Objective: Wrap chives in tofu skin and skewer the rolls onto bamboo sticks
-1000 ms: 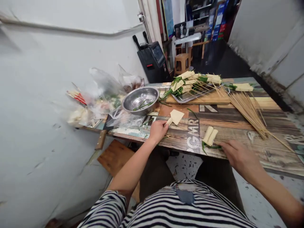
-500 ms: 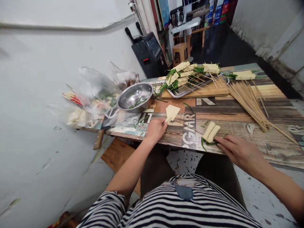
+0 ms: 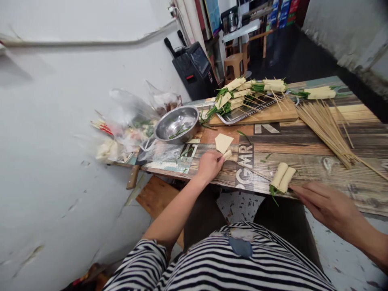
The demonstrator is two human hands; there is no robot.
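Observation:
My left hand (image 3: 209,166) is closed in a pinch on a small pale-yellow tofu-skin roll (image 3: 226,155) just above the table. Right beyond it lies a flat piece of tofu skin (image 3: 224,142). My right hand (image 3: 323,201), also closed, grips a thin skewer (image 3: 253,171) near the front edge. Two tofu-skin rolls (image 3: 283,178) with green stalks poking out sit side by side on that skewer, close to my right fingertips. The skewer's other end points left toward my left hand; my fingers cover its held end.
A steel bowl (image 3: 177,124) with green scraps stands at left, beside plastic bags (image 3: 130,115) of food. Behind, a metal tray (image 3: 235,116) on a wooden board (image 3: 280,114) carries several filled skewers. Bare skewers (image 3: 329,133) lie at right. A knife handle (image 3: 132,177) overhangs the edge.
A short roll now shows at my left fingertips, where they pinched the sheet's narrow corner before. My right hand and the loaded skewer have shifted slightly right and toward me; the view also shifted.

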